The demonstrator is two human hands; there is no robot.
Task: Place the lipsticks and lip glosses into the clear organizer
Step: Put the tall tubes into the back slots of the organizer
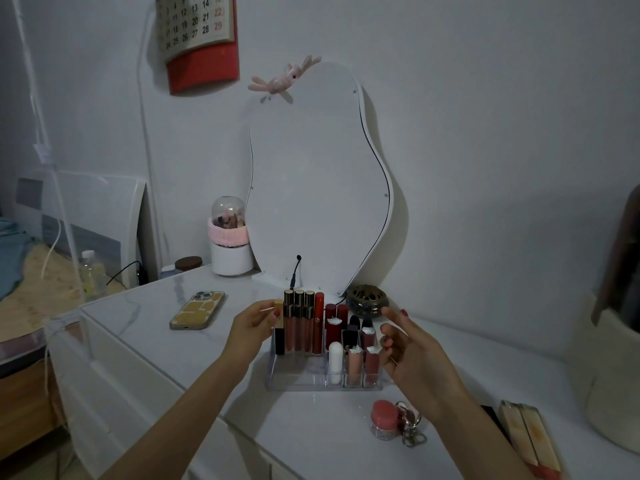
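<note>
Left hand (254, 323): closed in a pinch on a gold-capped lipstick (279, 332), thumb and fingers at the upper part, black base down at the back-left corner of the clear organizer (298, 379). Whether the tube stood inside the rear compartment or just against the outer wall: not determinable.

Right hand (405, 344): empty, fingers spread and loosely curled, poised just beside the organizer's right end, near the front tubes; contact not confirmed.

Clear organizer: stood on the white marble-pattern tabletop (145, 317), in front of the wavy-edged mirror (318, 174). Rear left held three gold-capped lip glosses (299, 320) and a red lip gloss (318, 323), all upright, touching side by side. Right cells held red lipsticks (336, 320), a white tube (335, 358), a peach gloss (354, 362) and a rose gloss (372, 360). Front-left tray section appeared unfilled.

Left outside: two long pale tubes with red ends (530, 434) at the near right edge, well apart from the organizer; likely remaining task items. Pink-lidded jar (382, 419) with keyring beside.

Also noted: phone (197, 310), dark round ornament (366, 301).

Risks, judged: gold-capped lipstick, tall and narrow, liable to tip against the adjacent glosses if released off-vertical, toppling the row; light organizer liable to slide or tilt under sideways push from either hand; right hand's fingers liable to knock front glosses.
</note>
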